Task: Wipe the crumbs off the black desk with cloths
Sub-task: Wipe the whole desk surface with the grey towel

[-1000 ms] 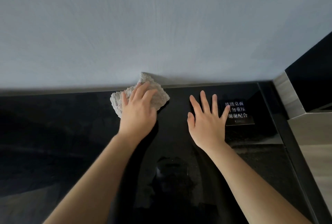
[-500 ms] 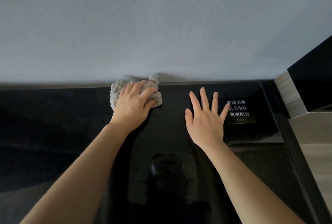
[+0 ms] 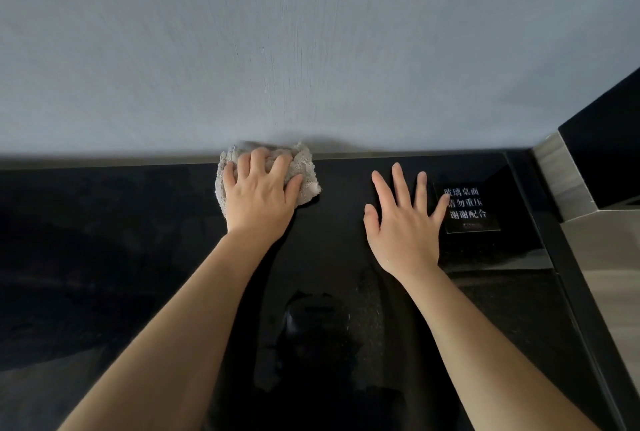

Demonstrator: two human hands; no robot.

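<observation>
Grey fluffy cloth point(image 3: 302, 167) was gripped, bunched, by the left hand point(image 3: 258, 197) at the far edge of the glossy black desk point(image 3: 121, 257); the right hand point(image 3: 401, 223) was laid flat, spread, empty. Wiping was judged under way; a firm sweep along that edge was called for.

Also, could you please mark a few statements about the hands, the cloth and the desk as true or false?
1. The left hand grips a grey cloth. True.
2. The cloth is at the black desk's near edge. False: it is at the far edge, by the wall.
3. The right hand is open, fingers spread. True.
4. The right hand holds a second cloth. False: it holds nothing.
</observation>
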